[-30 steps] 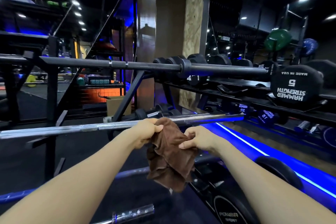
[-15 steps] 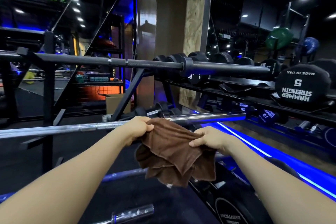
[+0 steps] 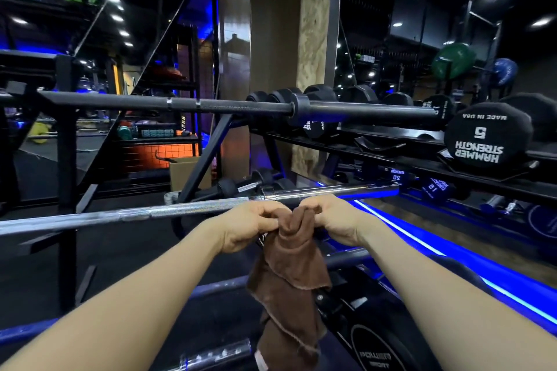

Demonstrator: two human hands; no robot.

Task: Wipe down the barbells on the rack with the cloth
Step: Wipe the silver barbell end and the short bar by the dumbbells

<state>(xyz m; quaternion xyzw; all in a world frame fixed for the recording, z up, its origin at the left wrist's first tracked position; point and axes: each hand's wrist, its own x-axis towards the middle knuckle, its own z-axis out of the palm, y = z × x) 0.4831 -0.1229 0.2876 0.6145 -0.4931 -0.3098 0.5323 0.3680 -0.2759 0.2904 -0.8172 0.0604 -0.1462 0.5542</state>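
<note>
A person's left hand and right hand pinch the bunched top of a brown cloth between them, fists close together, the rest of the fabric hanging down in folds. The cloth sits just in front of a chrome barbell on the rack; a black barbell rests on the tier above, dumbbells shelved to the right.
</note>
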